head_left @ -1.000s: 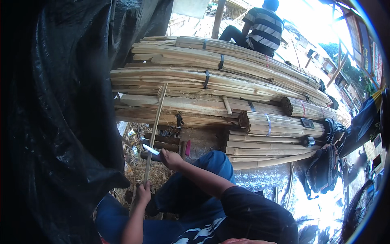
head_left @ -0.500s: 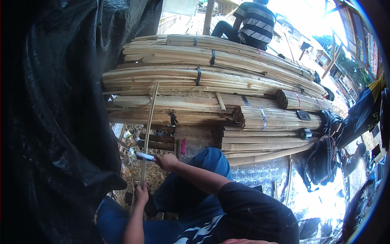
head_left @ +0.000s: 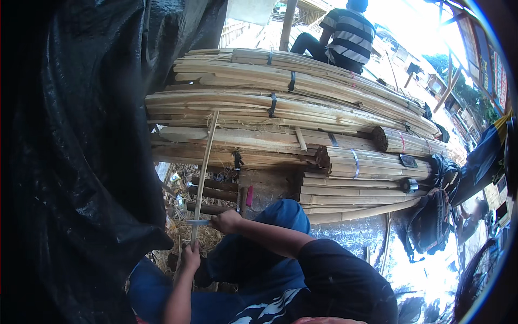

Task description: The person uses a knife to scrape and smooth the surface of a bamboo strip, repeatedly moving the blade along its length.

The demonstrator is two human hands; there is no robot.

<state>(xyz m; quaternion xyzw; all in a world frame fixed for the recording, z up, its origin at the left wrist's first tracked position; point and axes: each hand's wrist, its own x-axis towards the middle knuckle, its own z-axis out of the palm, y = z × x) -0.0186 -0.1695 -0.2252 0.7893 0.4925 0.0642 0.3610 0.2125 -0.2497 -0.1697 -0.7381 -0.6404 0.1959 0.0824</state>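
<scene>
A long, thin bamboo strip slants up and away from my lap, its far end over the stacked bamboo. My left hand is closed round its near end. In my right hand is a knife, gripped by its handle. The blade lies across the strip, a little beyond my left fingers. Whether the edge bites into the strip is too small to tell.
Tied bundles of split bamboo lie ahead, with a phone and a roll of tape on the right ones. Black plastic sheeting hangs at left. Shavings litter the ground. A backpack sits right; a person sits beyond.
The knife has slid down the strip toward my left hand, and its blade now looks thinner, turned more edge-on. The whole view has shifted slightly.
</scene>
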